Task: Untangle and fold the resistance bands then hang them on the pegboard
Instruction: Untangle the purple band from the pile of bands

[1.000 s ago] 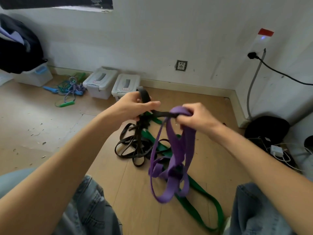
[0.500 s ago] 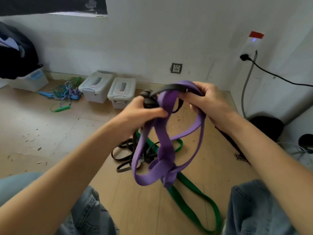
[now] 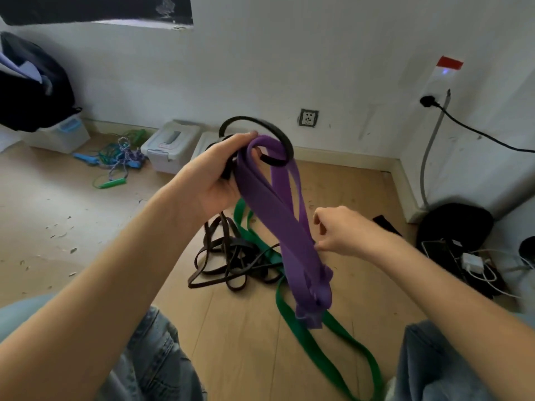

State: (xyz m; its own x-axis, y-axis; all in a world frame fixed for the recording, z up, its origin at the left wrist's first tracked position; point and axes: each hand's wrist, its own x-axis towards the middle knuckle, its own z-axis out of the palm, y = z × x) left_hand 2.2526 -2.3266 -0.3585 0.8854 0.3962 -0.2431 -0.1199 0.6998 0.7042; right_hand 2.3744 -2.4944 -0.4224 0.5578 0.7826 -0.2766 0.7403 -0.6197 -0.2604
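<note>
My left hand [image 3: 211, 175] is raised and grips the top of the purple band [image 3: 289, 221] together with a loop of the black band [image 3: 260, 121] that arches over my fingers. The purple band hangs down in several strands to a knotted bunch near the floor. My right hand [image 3: 344, 230] sits lower, beside the hanging strands, with its fingers loosely curled and its thumb tip at the band's edge, holding nothing. The rest of the black band lies tangled on the floor, crossing the green band [image 3: 312, 342]. No pegboard is in view.
Two lidded plastic boxes [image 3: 170, 146] stand by the far wall, with a heap of skipping ropes [image 3: 118, 157] to their left. A black bag [image 3: 454, 224], a charger and cables [image 3: 472, 263] fill the right corner. My denim-clad knees frame the wooden floor.
My right hand has let go of the top of the purple band and dropped down beside its hanging strands. My left hand now holds the purple and black bands alone, lifted higher.
</note>
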